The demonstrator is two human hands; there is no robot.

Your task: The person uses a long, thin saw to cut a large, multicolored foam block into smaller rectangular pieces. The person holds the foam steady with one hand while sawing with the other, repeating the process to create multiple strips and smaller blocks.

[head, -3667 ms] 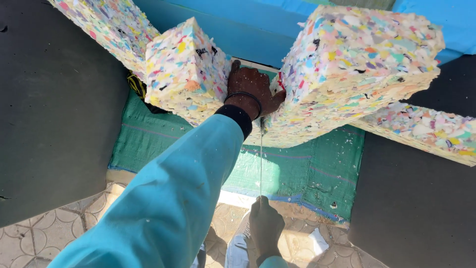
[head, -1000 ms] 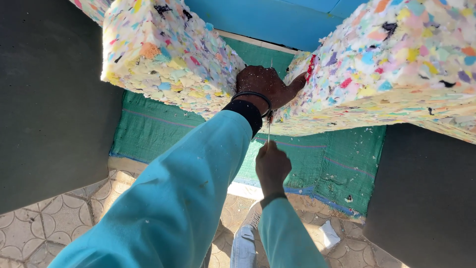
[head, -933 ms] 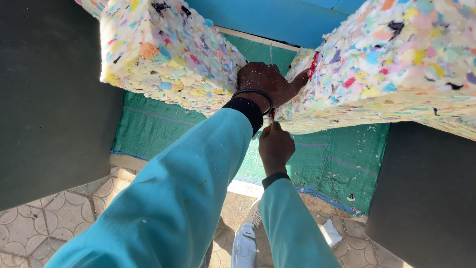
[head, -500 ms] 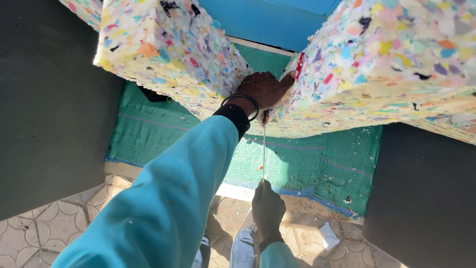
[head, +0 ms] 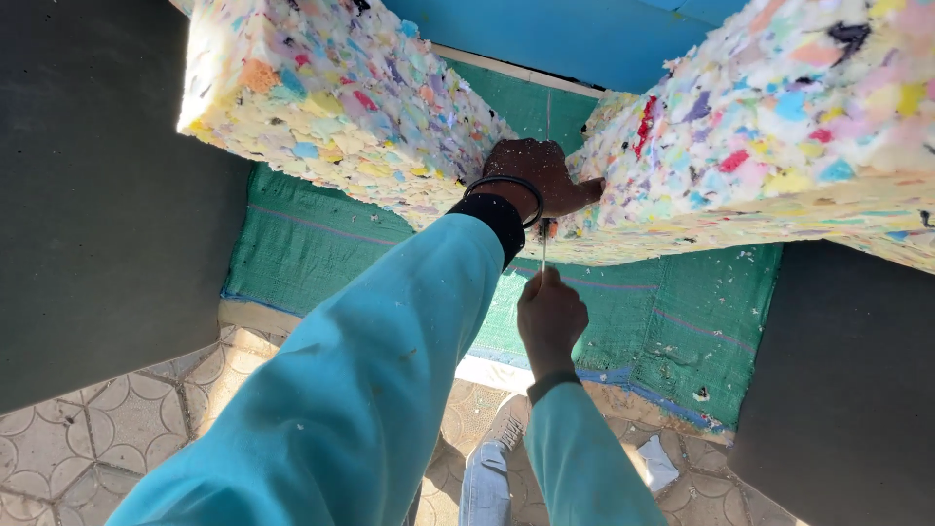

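Head view, left hand: the left hand [head: 534,177] sits in the gap between the two foam blocks, fingers curled and pressed against the edge of the right foam block [head: 769,127]; a dark bangle rings the wrist.
Head view, right hand: the right hand [head: 550,317] is lower down, below the blocks, fingers closed together in a pinch on a thin pale thread [head: 543,255].
Thread: it runs straight up from the right hand into the gap beside the left hand.
Foam: the left foam block [head: 331,97] and the right one are speckled in many colours and angle toward each other.
Behind: green woven fabric [head: 643,321] on a frame.
Below: patterned tile floor [head: 97,429]; a shoe [head: 492,468].
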